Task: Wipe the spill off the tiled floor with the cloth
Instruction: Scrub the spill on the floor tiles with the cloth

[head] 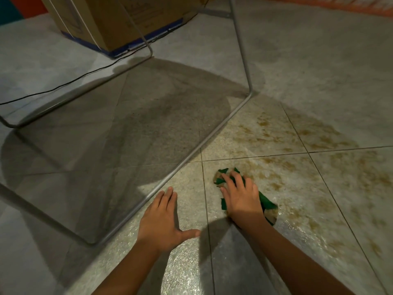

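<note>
A brownish spill (319, 167) spreads in streaks and blotches over the pale tiled floor (297, 71), mostly right of centre. My right hand (241, 195) presses flat on a green and beige cloth (268, 204) at the spill's left edge, and the hand covers most of the cloth. My left hand (162, 220) rests flat on the tile to the left of it, fingers spread, holding nothing.
A grey metal tube frame (191, 157) runs along the floor just left of my left hand, with uprights rising behind. A cardboard box (110, 24) with a blue base stands at the back left. A black cable (63, 85) lies across the floor there.
</note>
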Demonstrator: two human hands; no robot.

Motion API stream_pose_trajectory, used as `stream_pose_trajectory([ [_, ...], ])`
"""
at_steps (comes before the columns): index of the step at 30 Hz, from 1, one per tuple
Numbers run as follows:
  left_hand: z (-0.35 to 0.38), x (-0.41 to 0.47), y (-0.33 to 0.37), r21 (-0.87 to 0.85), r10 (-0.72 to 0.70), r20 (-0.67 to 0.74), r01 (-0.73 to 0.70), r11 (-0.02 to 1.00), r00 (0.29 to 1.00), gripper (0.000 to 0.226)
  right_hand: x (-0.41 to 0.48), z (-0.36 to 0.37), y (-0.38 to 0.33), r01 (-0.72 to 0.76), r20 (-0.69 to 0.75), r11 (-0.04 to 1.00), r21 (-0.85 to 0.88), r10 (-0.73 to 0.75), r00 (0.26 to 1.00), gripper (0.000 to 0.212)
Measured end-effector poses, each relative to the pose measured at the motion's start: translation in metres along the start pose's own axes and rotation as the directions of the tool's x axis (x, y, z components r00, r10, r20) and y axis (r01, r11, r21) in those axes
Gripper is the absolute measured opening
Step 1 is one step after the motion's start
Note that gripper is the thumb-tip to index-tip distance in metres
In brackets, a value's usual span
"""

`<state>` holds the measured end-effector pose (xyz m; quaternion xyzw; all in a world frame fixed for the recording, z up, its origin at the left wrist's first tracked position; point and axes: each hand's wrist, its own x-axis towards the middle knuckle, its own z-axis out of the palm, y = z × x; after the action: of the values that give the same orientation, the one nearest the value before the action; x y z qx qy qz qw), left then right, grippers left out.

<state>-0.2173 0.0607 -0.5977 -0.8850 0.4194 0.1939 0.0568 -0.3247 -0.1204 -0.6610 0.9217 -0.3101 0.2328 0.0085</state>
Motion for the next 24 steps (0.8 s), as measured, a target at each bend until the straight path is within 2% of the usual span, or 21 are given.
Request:
stream_pose_trajectory([
  [2, 0.001, 0.0, 0.0, -0.006, 0.0, -0.005, 0.0, 1.0, 1.0, 0.149, -0.016, -0.003, 0.002, 0.015, -0.052, 1.0, 0.02, -0.014, 0.999, 0.047],
  [7, 0.001, 0.0, 0.002, -0.049, -0.014, -0.016, 0.013, 0.999, 1.0, 0.15, -0.036, -0.009, -0.014, 0.168, -0.106, 0.985, 0.047, -0.163, 0.981, 0.045],
  [11, -0.006, -0.001, 0.007, -0.076, -0.019, 0.044, 0.022, 0.997, 0.999, 0.151, -0.014, -0.008, -0.009, 0.119, -0.066, 0.993, 0.005, -0.118, 0.991, 0.043],
  [14, -0.015, 0.003, 0.009, -0.06, -0.023, 0.097, 0.029, 0.998, 0.995, 0.125, -0.007, -0.01, 0.01, 0.048, -0.003, 0.998, -0.027, -0.048, 0.999, 0.039],
  [17, -0.017, 0.001, 0.012, -0.089, -0.016, 0.065, 0.022, 0.996, 0.998, 0.113, -0.012, -0.018, 0.031, -0.008, 0.023, 0.999, -0.043, 0.009, 1.0, 0.04],
  [21, -0.005, -0.012, 0.032, -0.142, 0.026, 0.013, -0.024, 0.99, 1.0, 0.12, -0.036, -0.026, 0.042, -0.062, 0.033, 0.998, -0.023, 0.063, 0.998, 0.059],
  [24, 0.002, -0.019, 0.054, -0.15, 0.057, -0.029, -0.06, 0.987, 0.998, 0.115, -0.061, -0.029, 0.033, 0.016, 0.014, 0.999, -0.041, -0.016, 1.0, 0.061],
])
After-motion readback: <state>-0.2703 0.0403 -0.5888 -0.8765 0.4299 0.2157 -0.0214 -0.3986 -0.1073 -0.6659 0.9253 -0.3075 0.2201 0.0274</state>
